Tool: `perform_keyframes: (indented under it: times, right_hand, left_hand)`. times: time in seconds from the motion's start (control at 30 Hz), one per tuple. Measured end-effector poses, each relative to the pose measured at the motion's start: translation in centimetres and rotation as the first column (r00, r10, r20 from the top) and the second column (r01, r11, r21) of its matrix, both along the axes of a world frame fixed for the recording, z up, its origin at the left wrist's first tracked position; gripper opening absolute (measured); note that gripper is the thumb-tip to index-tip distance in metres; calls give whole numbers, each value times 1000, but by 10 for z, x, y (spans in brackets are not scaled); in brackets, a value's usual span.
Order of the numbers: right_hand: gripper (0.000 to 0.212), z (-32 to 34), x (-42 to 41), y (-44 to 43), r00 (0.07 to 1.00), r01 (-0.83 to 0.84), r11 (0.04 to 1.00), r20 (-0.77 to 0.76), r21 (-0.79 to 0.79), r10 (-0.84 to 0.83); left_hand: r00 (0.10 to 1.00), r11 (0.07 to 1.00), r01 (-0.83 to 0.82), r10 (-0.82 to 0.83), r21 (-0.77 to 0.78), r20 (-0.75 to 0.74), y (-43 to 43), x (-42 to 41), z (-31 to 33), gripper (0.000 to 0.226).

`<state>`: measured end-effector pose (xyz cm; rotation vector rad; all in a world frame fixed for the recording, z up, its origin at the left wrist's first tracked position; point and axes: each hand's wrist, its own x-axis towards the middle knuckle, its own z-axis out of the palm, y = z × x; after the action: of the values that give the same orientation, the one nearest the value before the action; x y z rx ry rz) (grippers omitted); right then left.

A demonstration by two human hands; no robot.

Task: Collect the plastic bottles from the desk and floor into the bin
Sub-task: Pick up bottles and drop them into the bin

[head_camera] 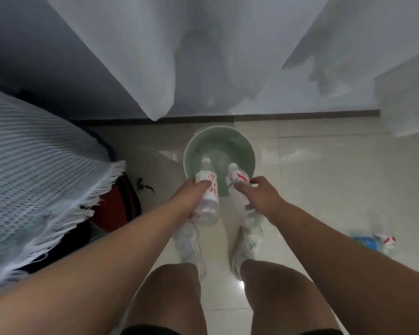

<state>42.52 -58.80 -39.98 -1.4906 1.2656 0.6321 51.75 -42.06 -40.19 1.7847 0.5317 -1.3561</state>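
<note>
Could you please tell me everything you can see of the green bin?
The bin is a round, pale green bucket, seemingly plastic, open-topped and upright on the tiled floor near the dark skirting. The left hand and right hand hold the left bottle and right bottle over its near rim, caps inward; contact cannot be told.

Our left hand (193, 195) grips one red-labelled plastic bottle (209, 204) and our right hand (260, 197) grips a second bottle (244, 212), both caps tilted over the near rim of the green bin (198, 142). Further right, more bottles (386, 239) lie on the tiled floor (312, 165).
</note>
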Motion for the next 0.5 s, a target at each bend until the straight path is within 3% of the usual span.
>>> perform_keyframes:
  times: [0.1, 0.23, 0.37, 0.5]
  right_hand:
    - [49, -53, 23, -5, 999, -51, 999, -10, 10, 52]
    - [47, -102, 43, -13, 990, -130, 990, -39, 46, 132]
    - [43, -136, 54, -13, 960, -275, 961, -48, 10, 276]
    - [39, -151, 56, -15, 923, -379, 925, -74, 6, 378]
  left_hand:
    - [984, 989, 146, -148, 21, 96, -22, 15, -49, 47]
    - [985, 985, 167, -168, 33, 47, -48, 25, -94, 12]
    - [974, 970, 225, -222, 90, -44, -64, 29, -128, 11]
    - [945, 929, 327, -319, 172, -76, -68, 32, -143, 27]
